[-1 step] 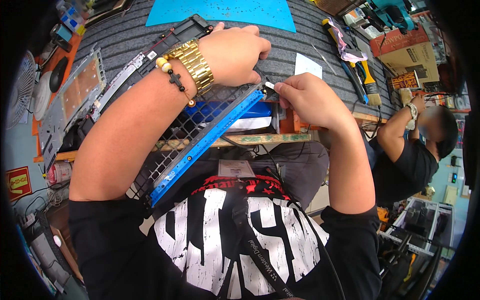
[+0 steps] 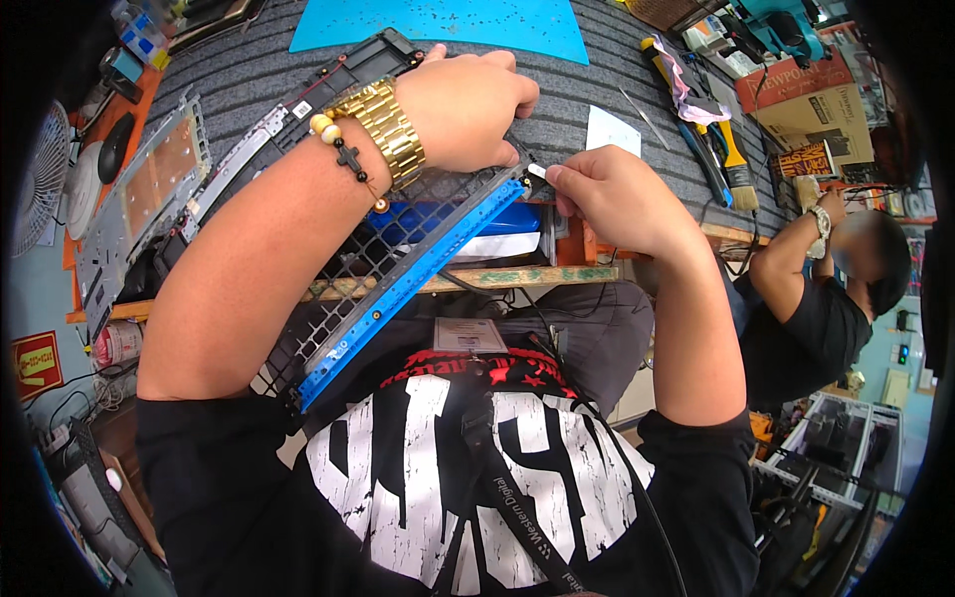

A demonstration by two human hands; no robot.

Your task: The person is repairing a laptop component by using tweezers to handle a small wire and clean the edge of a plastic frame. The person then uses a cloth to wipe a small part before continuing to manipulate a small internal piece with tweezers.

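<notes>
A black laptop keyboard frame (image 2: 343,284) with a grid of key openings lies slantwise, partly overhanging the workbench edge. Along its near side runs a bright blue strip (image 2: 413,274) with small holes. My left hand (image 2: 463,109) is bent over the frame's far right part and grips it, thumb near the corner; its palm side is hidden. At that corner my right hand (image 2: 612,199) pinches a small white tab (image 2: 537,171) between thumb and forefinger. The tab touches or nearly touches the frame; which, I cannot tell.
A teal mat (image 2: 438,28) dotted with small screws lies at the back. Right of my hands are a white paper (image 2: 612,131), tweezers (image 2: 647,117) and a brush (image 2: 738,164). A metal panel (image 2: 149,199) stands at left. Another person (image 2: 806,289) sits at right.
</notes>
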